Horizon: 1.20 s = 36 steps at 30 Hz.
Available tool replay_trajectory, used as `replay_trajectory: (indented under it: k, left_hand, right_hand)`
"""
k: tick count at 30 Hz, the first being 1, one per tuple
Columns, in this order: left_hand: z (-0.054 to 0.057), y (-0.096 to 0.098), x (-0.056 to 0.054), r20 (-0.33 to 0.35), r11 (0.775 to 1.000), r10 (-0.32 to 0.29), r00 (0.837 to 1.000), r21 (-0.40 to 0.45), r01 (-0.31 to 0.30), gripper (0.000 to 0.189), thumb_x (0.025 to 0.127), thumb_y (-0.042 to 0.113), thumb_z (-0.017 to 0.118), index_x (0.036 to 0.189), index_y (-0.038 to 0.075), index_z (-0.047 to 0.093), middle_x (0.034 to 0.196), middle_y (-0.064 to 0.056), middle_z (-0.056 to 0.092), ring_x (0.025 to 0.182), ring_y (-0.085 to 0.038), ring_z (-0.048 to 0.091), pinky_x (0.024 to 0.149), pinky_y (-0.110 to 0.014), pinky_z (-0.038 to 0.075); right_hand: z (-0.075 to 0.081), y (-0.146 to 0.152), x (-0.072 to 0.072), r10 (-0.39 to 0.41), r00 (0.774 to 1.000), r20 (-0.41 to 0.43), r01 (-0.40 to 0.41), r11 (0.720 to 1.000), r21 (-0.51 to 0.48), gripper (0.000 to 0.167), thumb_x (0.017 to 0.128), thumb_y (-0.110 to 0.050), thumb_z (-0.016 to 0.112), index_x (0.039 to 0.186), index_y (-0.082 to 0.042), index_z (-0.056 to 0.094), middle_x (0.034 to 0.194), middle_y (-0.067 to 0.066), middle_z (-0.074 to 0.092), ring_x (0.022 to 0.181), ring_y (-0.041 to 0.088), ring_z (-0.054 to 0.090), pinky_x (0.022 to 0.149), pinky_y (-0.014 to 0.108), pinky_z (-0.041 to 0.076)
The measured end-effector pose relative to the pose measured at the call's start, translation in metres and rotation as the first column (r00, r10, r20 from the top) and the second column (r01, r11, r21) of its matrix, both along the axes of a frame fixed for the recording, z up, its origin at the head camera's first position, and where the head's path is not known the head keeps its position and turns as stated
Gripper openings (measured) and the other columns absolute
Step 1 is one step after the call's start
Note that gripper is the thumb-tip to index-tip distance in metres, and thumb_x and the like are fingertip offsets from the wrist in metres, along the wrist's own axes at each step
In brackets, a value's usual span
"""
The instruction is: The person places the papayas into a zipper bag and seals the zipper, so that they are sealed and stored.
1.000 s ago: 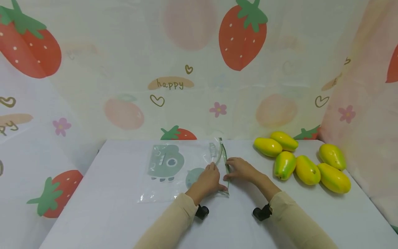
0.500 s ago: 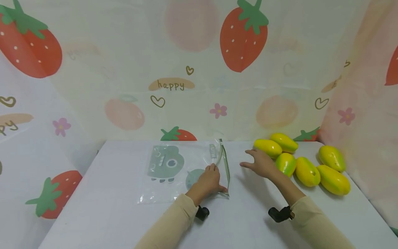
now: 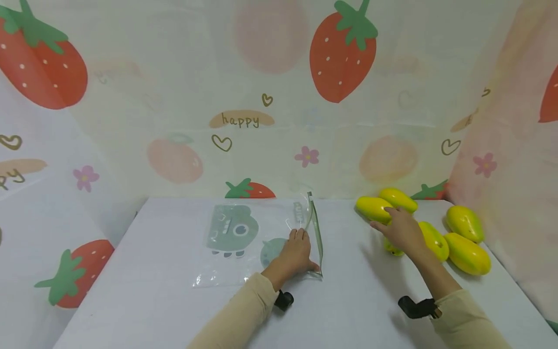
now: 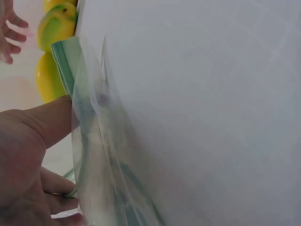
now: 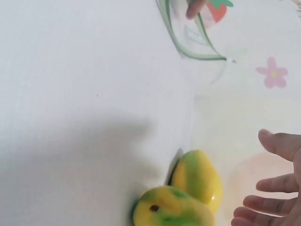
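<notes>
A clear zip bag (image 3: 237, 264) with a green dinosaur print lies flat, its green-edged mouth (image 3: 319, 237) parted toward the right. My left hand (image 3: 294, 254) is at that mouth, thumb and fingers spread against the film and keeping the edges apart. In the left wrist view, the left thumb (image 4: 54, 120) reaches behind the clear film. My right hand (image 3: 403, 230) hovers over the left group of yellow-green toy mangoes, partly covering one mango (image 3: 394, 247). The right wrist view shows the right fingers (image 5: 277, 183) spread, holding nothing, beside two mangoes (image 5: 195, 176).
More mangoes lie to the right, including one by the corner (image 3: 464, 224) and another in front of it (image 3: 467, 253). The white table (image 3: 144, 271) backs onto a strawberry-print curtain (image 3: 279, 160), which also rises at both sides.
My right hand has let go of the bag's edge and moved right, to above the mangoes. The left hand has stayed at the bag's mouth.
</notes>
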<state>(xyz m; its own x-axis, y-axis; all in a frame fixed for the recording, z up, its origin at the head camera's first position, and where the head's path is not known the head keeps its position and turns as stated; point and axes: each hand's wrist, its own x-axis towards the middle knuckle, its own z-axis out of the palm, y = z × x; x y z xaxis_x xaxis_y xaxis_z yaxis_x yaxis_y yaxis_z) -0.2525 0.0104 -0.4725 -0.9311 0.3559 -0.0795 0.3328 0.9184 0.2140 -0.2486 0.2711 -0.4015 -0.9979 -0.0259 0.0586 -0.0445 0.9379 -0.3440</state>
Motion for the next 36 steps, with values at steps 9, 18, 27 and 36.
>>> replay_trajectory:
  k: [9, 18, 27, 36]
  left_hand:
    - [0.000, -0.002, 0.002, -0.016, 1.000, 0.008, 1.000, 0.024, -0.008, 0.101, 0.069, 0.047, 0.086, 0.141, -0.008, 0.040, 0.141, -0.017, 0.044, 0.131, -0.031, 0.043, 0.104, -0.040, 0.045]
    - [-0.006, -0.004, 0.002, 0.000, 0.999, -0.002, 1.000, 0.054, 0.002, 0.103, 0.070, 0.047, 0.085, 0.141, -0.010, 0.037, 0.141, -0.021, 0.043, 0.130, -0.032, 0.045, 0.109, -0.035, 0.041]
    - [-0.004, -0.005, 0.002, 0.005, 0.999, 0.003, 1.000, 0.053, -0.003, 0.102, 0.070, 0.047, 0.085, 0.140, -0.011, 0.038, 0.141, -0.021, 0.044, 0.129, -0.031, 0.046, 0.109, -0.035, 0.041]
    - [-0.005, -0.005, 0.001, -0.007, 0.999, 0.005, 1.000, 0.041, -0.005, 0.102, 0.069, 0.049, 0.085, 0.140, -0.009, 0.040, 0.140, -0.019, 0.045, 0.128, -0.030, 0.046, 0.109, -0.035, 0.042]
  right_hand:
    - [-0.002, 0.016, 0.011, -0.104, 0.994, 0.025, 0.104, 0.994, -0.016, 0.070, 0.093, -0.040, 0.061, 0.134, 0.014, 0.044, 0.121, 0.039, 0.044, 0.096, 0.045, 0.052, 0.085, 0.058, 0.048]
    - [-0.015, 0.024, 0.014, -0.173, 0.985, 0.021, 0.172, 0.985, 0.029, 0.073, 0.093, -0.045, 0.061, 0.118, 0.023, 0.048, 0.102, 0.036, 0.046, 0.079, 0.038, 0.051, 0.066, 0.046, 0.046]
    - [-0.027, 0.023, 0.008, -0.261, 0.965, 0.030, 0.261, 0.965, -0.001, 0.076, 0.093, -0.042, 0.061, 0.123, 0.024, 0.043, 0.102, 0.033, 0.043, 0.078, 0.038, 0.051, 0.067, 0.045, 0.047]
    - [-0.032, 0.019, 0.000, -0.310, 0.947, 0.082, 0.309, 0.951, 0.024, 0.074, 0.092, -0.039, 0.062, 0.123, 0.024, 0.040, 0.113, 0.043, 0.044, 0.090, 0.047, 0.053, 0.080, 0.055, 0.050]
